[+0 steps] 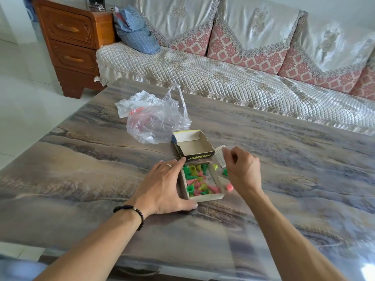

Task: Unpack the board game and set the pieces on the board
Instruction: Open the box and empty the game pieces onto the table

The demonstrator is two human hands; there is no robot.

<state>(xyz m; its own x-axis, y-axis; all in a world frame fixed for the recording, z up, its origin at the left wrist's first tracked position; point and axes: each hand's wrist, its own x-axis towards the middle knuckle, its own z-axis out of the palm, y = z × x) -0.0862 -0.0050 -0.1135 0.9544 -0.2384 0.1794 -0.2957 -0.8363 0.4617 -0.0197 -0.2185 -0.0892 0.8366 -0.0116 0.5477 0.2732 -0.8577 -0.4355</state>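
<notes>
Cardboard tray [203, 196] of green, pink and yellow cones [197, 180] sits between the two hands, its empty lid [192, 144] just beyond the fingertips. Unpacking looks barely begun: no board is laid out yet, and a few pieces [229, 186] lie loose under the right palm. The left hand [162, 187] braces the tray's near side, fingers straight along its wall, thumb at the corner. The right hand [242, 169] hovers raised, fingers curled; blur hides whether it pinches the paper slip [219, 154]. Next, probably, the board must be found and unfolded.
</notes>
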